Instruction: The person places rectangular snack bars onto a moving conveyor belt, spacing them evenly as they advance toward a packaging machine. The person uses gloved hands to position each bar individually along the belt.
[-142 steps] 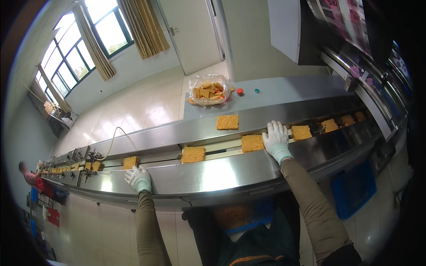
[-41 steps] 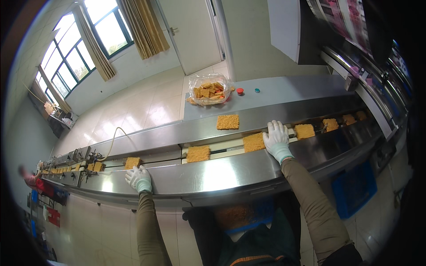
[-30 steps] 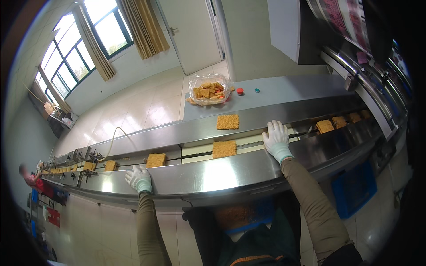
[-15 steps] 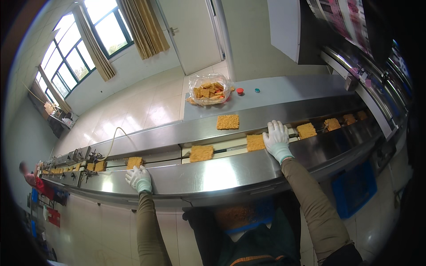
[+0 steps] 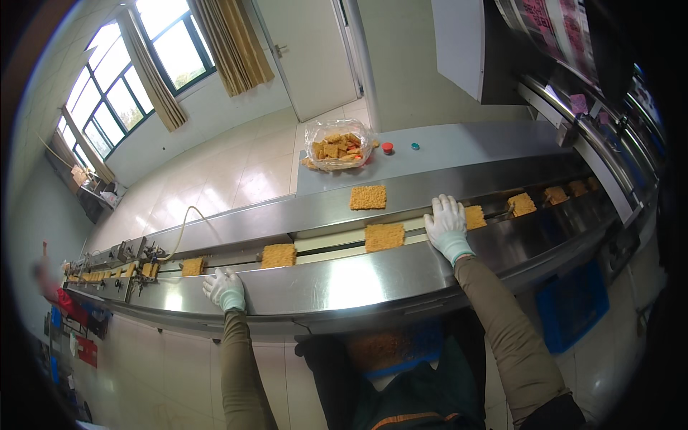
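Observation:
Both of my hands wear white gloves and rest on the steel near rim (image 5: pixel 344 283) of a long conveyor. My left hand (image 5: pixel 226 289) is open, its fingers lying over the rim with nothing in them. Just beyond it, noodle cakes (image 5: pixel 279 255) ride in the channel. My right hand (image 5: pixel 448 228) lies flat and open, fingers reaching over the channel. It partly covers the noodle cake (image 5: pixel 475 217) on its right side. Another noodle cake (image 5: pixel 385 237) sits in the channel between my hands. On the far steel ledge lies a single noodle cake (image 5: pixel 368 197).
Behind the conveyor, a clear bag of noodle pieces (image 5: pixel 337 149) stands on a grey table (image 5: pixel 473 147), near a red button (image 5: pixel 388 148) and a green button (image 5: pixel 416 146). Film rollers (image 5: pixel 595 129) stand at the right. Blue crates (image 5: pixel 573 304) sit below. A person (image 5: pixel 61 294) is far left.
The noodle cakes in the channel have moved to the right, one passing behind my right hand. My hands and the cake on the far ledge have stayed in place. The printed film has shifted.

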A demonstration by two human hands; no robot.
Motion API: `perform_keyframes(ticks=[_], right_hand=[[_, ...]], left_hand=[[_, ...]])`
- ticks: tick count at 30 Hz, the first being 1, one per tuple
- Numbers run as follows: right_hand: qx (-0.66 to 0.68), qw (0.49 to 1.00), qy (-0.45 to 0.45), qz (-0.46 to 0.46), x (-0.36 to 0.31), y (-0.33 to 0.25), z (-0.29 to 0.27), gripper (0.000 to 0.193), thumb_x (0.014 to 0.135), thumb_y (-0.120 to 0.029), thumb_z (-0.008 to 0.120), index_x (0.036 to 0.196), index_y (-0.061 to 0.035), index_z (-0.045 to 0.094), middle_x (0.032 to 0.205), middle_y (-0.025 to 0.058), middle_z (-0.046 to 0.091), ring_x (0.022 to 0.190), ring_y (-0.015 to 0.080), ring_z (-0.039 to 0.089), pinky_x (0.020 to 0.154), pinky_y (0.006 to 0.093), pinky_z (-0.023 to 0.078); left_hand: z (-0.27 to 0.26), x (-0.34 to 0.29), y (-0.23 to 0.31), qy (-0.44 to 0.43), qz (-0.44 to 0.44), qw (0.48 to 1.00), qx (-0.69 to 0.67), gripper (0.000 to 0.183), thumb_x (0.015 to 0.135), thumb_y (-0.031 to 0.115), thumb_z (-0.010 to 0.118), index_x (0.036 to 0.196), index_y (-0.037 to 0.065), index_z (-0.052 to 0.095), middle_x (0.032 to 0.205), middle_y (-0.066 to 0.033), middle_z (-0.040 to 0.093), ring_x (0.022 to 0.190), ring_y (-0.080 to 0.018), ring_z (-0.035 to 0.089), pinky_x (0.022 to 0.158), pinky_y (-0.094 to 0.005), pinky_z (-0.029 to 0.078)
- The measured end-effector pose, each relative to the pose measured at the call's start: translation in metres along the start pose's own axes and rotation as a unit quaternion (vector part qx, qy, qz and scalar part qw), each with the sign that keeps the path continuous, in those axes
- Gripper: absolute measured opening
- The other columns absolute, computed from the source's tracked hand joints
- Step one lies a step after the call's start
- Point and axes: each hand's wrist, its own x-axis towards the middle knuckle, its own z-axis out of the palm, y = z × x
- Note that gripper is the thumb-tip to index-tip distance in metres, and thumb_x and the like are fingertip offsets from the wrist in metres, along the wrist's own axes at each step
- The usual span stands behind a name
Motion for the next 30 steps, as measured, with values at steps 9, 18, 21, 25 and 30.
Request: perform_keyframes(ticks=[9, 18, 21, 25, 30], right_hand=[[-0.001, 1.000, 0.001, 0.000, 0.0000, -0.0009, -0.0006, 0.049, 0.086, -0.033, 0.050, 0.125, -0.0034, 0.049, 0.134, 0.0129, 0.046, 0.129, 0.0283, 0.036, 0.108, 0.0451, 0.025], [-0.003, 1.000, -0.004, 0.003, 0.0005, 0.0001, -0.0006, 0.048, 0.087, -0.032, 0.050, 0.126, -0.0038, 0.049, 0.135, 0.0122, 0.046, 0.129, 0.0276, 0.036, 0.108, 0.0450, 0.025], [-0.001, 1.000, -0.016, 0.003, 0.0005, -0.0023, -0.0040, 0.049, 0.087, -0.032, 0.050, 0.126, -0.0040, 0.048, 0.135, 0.0122, 0.045, 0.130, 0.0274, 0.035, 0.108, 0.0451, 0.024], [0.000, 1.000, -0.016, 0.004, -0.0002, -0.0018, -0.0040, 0.049, 0.087, -0.033, 0.050, 0.127, -0.0042, 0.048, 0.136, 0.0121, 0.044, 0.130, 0.0273, 0.034, 0.109, 0.0451, 0.023], [-0.003, 1.000, -0.009, 0.003, -0.0005, 0.0003, -0.0026, 0.048, 0.086, -0.032, 0.051, 0.126, -0.0041, 0.048, 0.135, 0.0119, 0.045, 0.130, 0.0273, 0.035, 0.108, 0.0451, 0.024]], left_hand=[[0.0067, 0.0032, -0.0038, 0.015, 0.013, 1.000, 0.003, 0.041, 0.089, 0.039, 0.047, 0.110, 0.006, 0.062, 0.126, -0.0249, 0.049, 0.119, -0.0401, 0.044, 0.106, -0.0458, 0.029], [0.0058, 0.0011, -0.0020, 0.020, 0.015, 1.000, 0.004, 0.043, 0.089, 0.040, 0.048, 0.112, 0.007, 0.061, 0.125, -0.0239, 0.049, 0.119, -0.0396, 0.044, 0.106, -0.0457, 0.029], [0.0063, 0.0010, -0.0040, 0.027, 0.014, 1.000, 0.005, 0.042, 0.089, 0.040, 0.048, 0.112, 0.007, 0.061, 0.125, -0.0241, 0.049, 0.119, -0.0394, 0.044, 0.106, -0.0458, 0.029], [0.0054, 0.0008, -0.0028, 0.028, 0.012, 1.000, 0.004, 0.042, 0.089, 0.040, 0.048, 0.112, 0.007, 0.061, 0.124, -0.0245, 0.050, 0.119, -0.0392, 0.044, 0.105, -0.0461, 0.030], [0.0034, 0.0000, -0.0004, 0.024, 0.018, 1.000, 0.000, 0.040, 0.088, 0.039, 0.048, 0.108, 0.007, 0.062, 0.121, -0.0243, 0.051, 0.117, -0.0392, 0.045, 0.105, -0.0464, 0.030]])
